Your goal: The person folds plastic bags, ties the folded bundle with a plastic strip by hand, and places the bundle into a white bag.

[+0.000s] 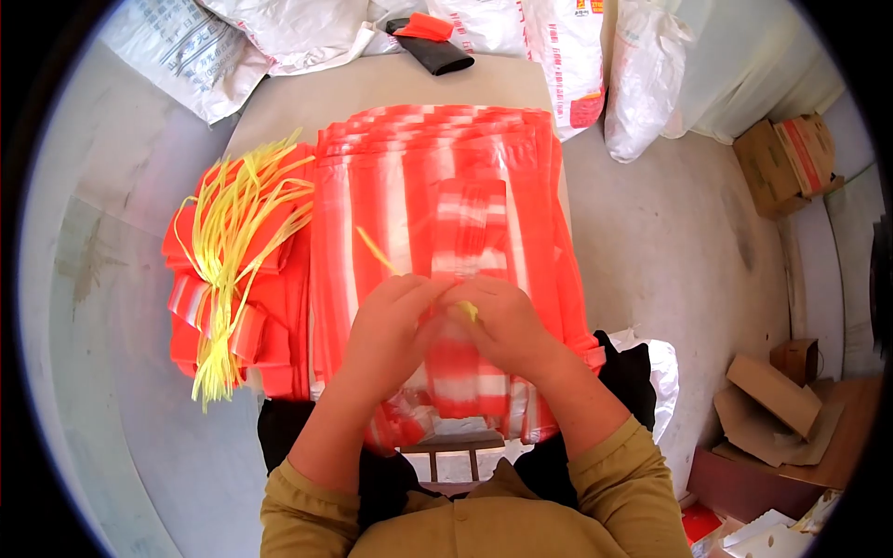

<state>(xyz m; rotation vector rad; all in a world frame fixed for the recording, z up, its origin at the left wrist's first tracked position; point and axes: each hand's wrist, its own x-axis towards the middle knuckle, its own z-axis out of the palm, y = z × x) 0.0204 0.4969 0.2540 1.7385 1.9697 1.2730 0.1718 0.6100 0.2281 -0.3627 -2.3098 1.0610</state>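
Observation:
My left hand point(395, 314) and my right hand point(502, 325) meet over the middle of a narrow folded bundle of red-and-white striped plastic bags point(472, 221). Both are closed, with fingers pinched together. A thin yellow strip point(375, 249) sticks out past the left fingers, and a short piece of it shows at the right fingers. Whether it is knotted is hidden by my hands. Beneath lies a wide, flat stack of the same striped bags point(372, 195). To the left, a bunch of loose yellow strips point(223, 256) rests on folded red bags point(284, 321).
The stack lies on a beige-topped table point(326, 88). At its far edge are white printed sacks point(567, 65) and a black-and-red item point(437, 51). Cardboard boxes point(786, 167) stand at the right wall, and opened cartons point(772, 409) lie at the lower right.

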